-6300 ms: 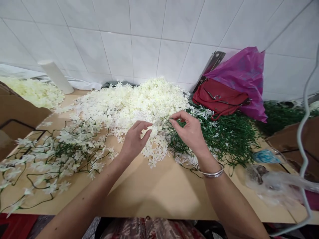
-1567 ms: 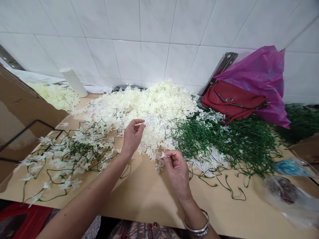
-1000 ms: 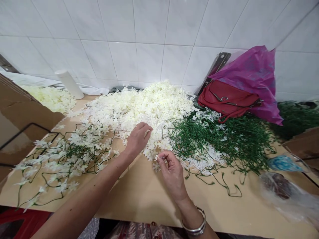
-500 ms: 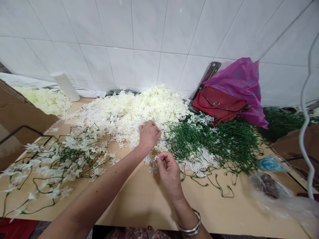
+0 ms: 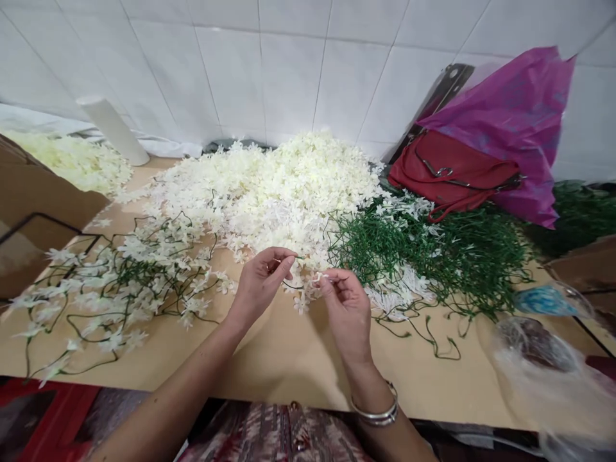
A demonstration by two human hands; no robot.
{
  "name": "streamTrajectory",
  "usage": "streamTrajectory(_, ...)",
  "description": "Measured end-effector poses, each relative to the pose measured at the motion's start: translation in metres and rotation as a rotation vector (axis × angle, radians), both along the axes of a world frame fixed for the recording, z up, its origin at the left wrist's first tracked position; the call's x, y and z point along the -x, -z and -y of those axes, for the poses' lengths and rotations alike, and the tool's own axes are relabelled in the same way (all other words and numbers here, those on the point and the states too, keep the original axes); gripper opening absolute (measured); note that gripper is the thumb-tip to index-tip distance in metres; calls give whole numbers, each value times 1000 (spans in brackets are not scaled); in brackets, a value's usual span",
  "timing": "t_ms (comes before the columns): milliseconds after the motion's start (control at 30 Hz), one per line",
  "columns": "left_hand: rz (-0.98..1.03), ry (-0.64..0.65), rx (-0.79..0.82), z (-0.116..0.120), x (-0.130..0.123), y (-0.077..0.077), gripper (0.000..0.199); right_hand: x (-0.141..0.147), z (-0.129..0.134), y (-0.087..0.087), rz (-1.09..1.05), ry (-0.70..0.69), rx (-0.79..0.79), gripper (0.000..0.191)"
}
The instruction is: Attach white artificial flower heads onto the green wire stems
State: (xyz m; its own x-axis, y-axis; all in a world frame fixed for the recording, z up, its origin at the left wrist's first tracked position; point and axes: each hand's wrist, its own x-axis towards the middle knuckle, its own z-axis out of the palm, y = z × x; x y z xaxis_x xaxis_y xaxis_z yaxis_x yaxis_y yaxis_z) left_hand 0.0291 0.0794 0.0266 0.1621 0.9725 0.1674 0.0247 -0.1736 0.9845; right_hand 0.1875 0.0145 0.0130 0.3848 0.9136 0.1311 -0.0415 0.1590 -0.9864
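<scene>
My left hand [image 5: 262, 282] pinches a thin green stem [image 5: 299, 258] between thumb and fingertips, just in front of the white flower pile. Close to its right, my right hand [image 5: 346, 308] has thumb and fingers closed on a small white piece [image 5: 319, 277], which looks like a flower centre. The hands are a short gap apart. Behind them spreads a big heap of cream-white artificial flowers [image 5: 308, 179]. A tangle of green stems [image 5: 375, 247] lies right of my hands, with a bundle of white strands [image 5: 394, 295] under its near edge.
At the left lie flowers on green stems [image 5: 149, 269], beside a cardboard box [image 5: 43, 192]. A white roll [image 5: 113, 131] stands by the tiled wall. A red handbag [image 5: 447, 170] and a purple bag [image 5: 510, 122] sit back right; a clear plastic bag [image 5: 553, 378] lies front right.
My left hand has come back from the flower pile toward me, now with a green stem. My right hand has shifted slightly right and up, still pinching the white piece. The view has tilted down.
</scene>
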Motion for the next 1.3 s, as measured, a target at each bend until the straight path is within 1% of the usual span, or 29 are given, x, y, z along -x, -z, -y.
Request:
streamTrajectory(67, 5, 11, 45, 13, 2, 9, 23, -1, -3, 4, -91, -97, 31, 14)
streamTrajectory(133, 8, 21, 73, 22, 4, 15, 22, 0, -5, 9, -199, -186, 45, 15)
streamTrajectory(233, 11, 40, 84, 28, 8, 20, 21, 2, -7, 14, -305, -252, 81, 20)
streamTrajectory(367, 7, 75, 70, 30, 9, 22, 20, 4, -7, 11, -336, -295, 132, 26)
streamTrajectory(500, 16, 98, 65, 31, 8, 22, 20, 5, -7, 9, -373, -244, 128, 28)
streamTrajectory(567, 15, 95, 66, 31, 8, 21, 20, 5, -7, 9, -370, -237, 130, 28)
streamTrajectory(700, 18, 88, 64, 31, 8, 19, 21, 5, -7, 9, -349, -279, 143, 26)
streamTrajectory(933, 75, 128, 121, 33, 5, 18, 26, 3, -6, 11, -273, -285, 161, 24)
streamTrajectory(1100, 94, 162, 163, 35, 7, 25, 28, 1, -5, 14, -186, -314, 186, 24)
streamTrajectory(1300, 92, 167, 176, 36, 9, 34, 26, 0, -7, 14, -121, -320, 214, 26)
